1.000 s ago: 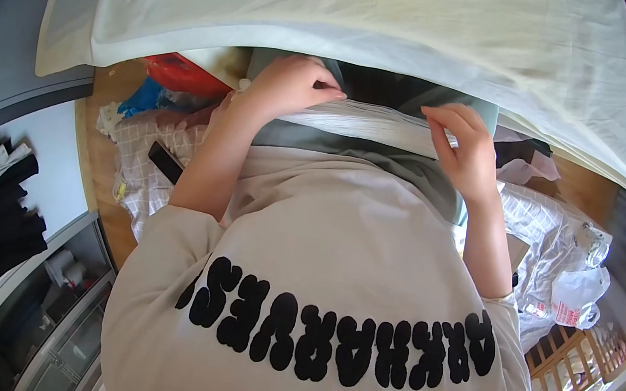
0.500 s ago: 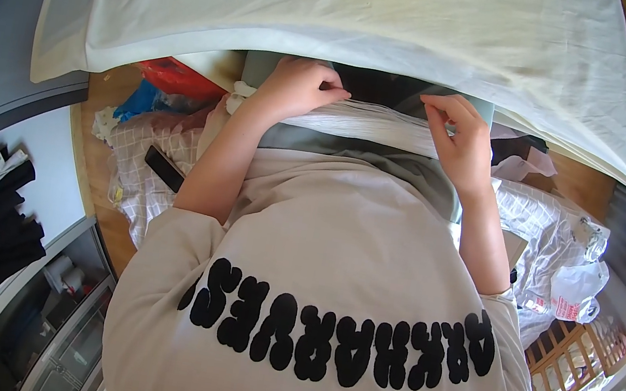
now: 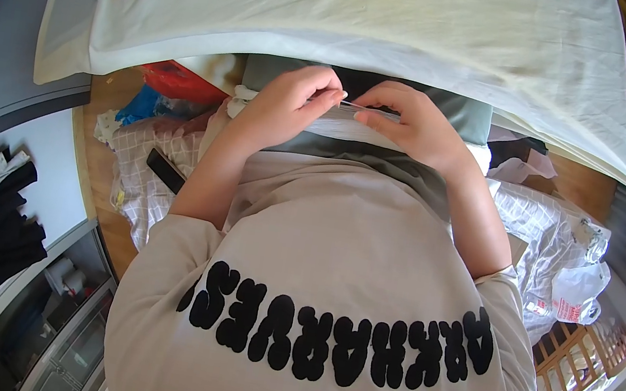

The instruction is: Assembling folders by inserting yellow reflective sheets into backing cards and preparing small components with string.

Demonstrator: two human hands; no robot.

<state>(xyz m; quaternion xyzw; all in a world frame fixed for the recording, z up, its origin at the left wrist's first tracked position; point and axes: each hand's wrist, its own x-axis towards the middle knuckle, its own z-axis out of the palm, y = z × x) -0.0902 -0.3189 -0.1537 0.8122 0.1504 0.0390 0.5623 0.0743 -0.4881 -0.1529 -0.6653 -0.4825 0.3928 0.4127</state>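
Over my lap lies a bundle of fine white threads [image 3: 352,130], stretched from side to side just short of the covered table. My left hand [image 3: 295,104] is closed in a pinch above it, and a thin pale thread [image 3: 351,104] runs from its fingertips toward my right hand [image 3: 415,127]. That hand is closed too, thumb and fingers drawn together around the thread's other side. Both hands hover close together in front of my waist. Exactly how the fingertips grip the thread is too small to see.
A cream cloth drapes the table [image 3: 357,18] ahead, its edge hanging near my hands. To the left lie a dark phone [image 3: 165,170], a red bag [image 3: 179,82] and a blue bag [image 3: 144,105]. A white plastic bag [image 3: 580,291] rests at right, near a wooden rack [image 3: 577,364].
My hands have come together; the right moved left and turned inward toward the left. A thin thread now shows between them.
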